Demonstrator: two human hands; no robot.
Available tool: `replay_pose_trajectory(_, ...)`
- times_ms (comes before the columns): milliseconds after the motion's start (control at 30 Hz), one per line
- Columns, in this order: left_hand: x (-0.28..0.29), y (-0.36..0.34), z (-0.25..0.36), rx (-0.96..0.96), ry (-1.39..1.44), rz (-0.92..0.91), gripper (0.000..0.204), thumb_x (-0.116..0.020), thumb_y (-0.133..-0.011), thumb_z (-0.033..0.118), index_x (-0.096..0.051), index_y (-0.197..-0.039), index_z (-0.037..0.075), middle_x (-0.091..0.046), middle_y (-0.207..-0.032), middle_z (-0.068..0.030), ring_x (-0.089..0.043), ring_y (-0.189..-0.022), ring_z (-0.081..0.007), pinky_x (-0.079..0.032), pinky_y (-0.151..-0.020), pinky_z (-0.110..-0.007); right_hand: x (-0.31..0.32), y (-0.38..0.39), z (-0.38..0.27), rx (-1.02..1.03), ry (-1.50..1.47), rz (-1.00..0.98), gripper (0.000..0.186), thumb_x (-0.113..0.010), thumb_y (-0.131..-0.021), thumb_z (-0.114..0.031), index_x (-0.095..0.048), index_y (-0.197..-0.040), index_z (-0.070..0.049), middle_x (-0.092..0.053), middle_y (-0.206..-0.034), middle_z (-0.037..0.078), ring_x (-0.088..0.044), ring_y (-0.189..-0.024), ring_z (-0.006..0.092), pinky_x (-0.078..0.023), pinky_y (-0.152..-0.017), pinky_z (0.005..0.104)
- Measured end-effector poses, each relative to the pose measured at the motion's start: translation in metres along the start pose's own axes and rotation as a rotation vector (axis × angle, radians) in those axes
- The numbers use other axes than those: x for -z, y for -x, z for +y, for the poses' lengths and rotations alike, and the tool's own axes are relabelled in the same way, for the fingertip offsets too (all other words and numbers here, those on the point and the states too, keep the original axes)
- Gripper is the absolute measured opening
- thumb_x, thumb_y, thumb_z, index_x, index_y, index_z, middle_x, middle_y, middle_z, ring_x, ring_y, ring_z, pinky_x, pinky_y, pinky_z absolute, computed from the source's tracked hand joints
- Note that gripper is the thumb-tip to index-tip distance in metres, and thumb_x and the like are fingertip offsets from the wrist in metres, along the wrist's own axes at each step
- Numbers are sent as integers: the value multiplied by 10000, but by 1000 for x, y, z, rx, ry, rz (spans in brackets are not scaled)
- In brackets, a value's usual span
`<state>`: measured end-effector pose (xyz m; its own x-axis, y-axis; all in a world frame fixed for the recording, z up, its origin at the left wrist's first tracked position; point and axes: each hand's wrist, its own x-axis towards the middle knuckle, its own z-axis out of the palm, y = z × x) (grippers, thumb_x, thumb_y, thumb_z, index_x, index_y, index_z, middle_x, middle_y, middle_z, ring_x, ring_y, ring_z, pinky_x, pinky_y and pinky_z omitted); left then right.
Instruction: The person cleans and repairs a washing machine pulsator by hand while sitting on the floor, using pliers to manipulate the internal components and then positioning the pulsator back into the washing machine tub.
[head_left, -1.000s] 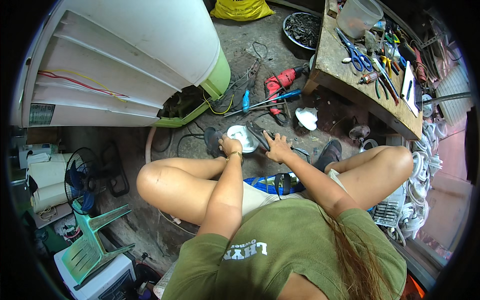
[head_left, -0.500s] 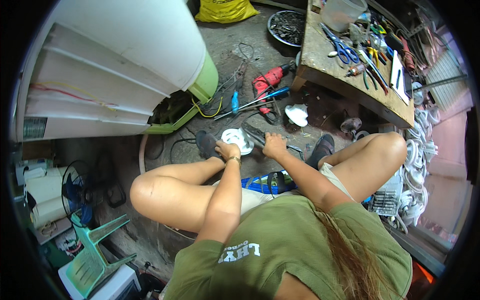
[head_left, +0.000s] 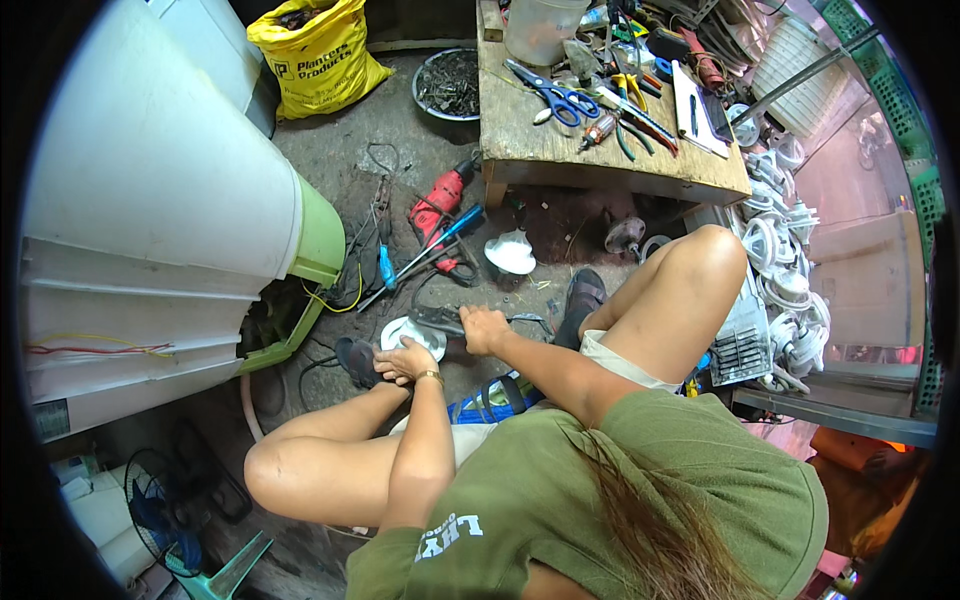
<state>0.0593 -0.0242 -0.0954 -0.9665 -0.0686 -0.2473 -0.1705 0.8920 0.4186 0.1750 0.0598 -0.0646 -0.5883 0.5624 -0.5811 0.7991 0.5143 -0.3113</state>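
Low between my feet, a white round part with a raised rim [head_left: 414, 334] is held at its near edge by my left hand [head_left: 404, 363], fingers curled against it. My right hand [head_left: 484, 331] is closed around a dark tool [head_left: 437, 319] whose blunt end reaches to the right side of the white part. The tool's exact kind is unclear, and my fingers hide its grip. Beyond my hands stands another white, bowl-shaped part [head_left: 511, 253] on the floor.
A red power drill [head_left: 436, 208] and blue-handled screwdriver [head_left: 450, 238] lie ahead. A wooden table [head_left: 600, 178] carries blue scissors [head_left: 556, 98] and pliers. A white and green appliance body [head_left: 318, 228] stands left. Farther off are a yellow sack [head_left: 325, 70] and a basin of dark scraps [head_left: 449, 85].
The whole view has swung, so the floor and table sit farther left and lower. My left hand stays on the white part, and the tool remains in my right hand.
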Motion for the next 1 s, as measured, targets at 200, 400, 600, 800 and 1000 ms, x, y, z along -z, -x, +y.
replay_pose_trajectory(200,-27,35,11,251,944,-605,594,-684,-846,413,-510,-1212,-21,-551,-1262,-159,-510,-1168,-305,-391,-986,-476,-6,-9,-12,69,0,77,496,-637,-769,-239,-502,-1203,-40,-600,-1181,165,-581,-1104,322,-505,-865,457)
replay_pose_trajectory(400,-61,2,-10,676,1024,-1433,561,-556,-874,566,-525,-1226,131,-555,-1270,-119,-506,-1199,-322,-370,-1050,-498,-3,-4,-11,109,24,155,532,-620,-768,-247,-448,-1242,-78,-612,-1134,161,-609,-1044,337,-513,-798,498)
replay_pose_trajectory(600,-70,9,-3,736,960,-1316,540,-468,-916,543,-526,-1236,112,-538,-1285,-143,-487,-1213,-335,-346,-1056,-516,-4,-1,-6,100,16,148,621,-658,-746,-259,-379,-1265,-61,-603,-1126,179,-586,-1078,343,-494,-809,514)
replay_pose_trajectory(800,-103,6,-12,624,1118,-1119,342,-446,-964,429,-576,-991,114,-611,-1074,-115,-571,-1039,-289,-428,-962,-464,-13,-1,-4,26,-127,250,663,-698,-715,-306,-392,-1224,-11,-594,-1135,196,-568,-1103,350,-442,-902,563)
replay_pose_trajectory(1000,-89,12,-5,676,1177,-1084,290,-414,-992,322,-504,-812,113,-577,-784,-47,-572,-776,-207,-490,-794,-380,-8,15,-4,-109,-63,203,544,-639,-735,-262,-432,-1154,17,-575,-1150,234,-517,-1150,386,-333,-993,608)
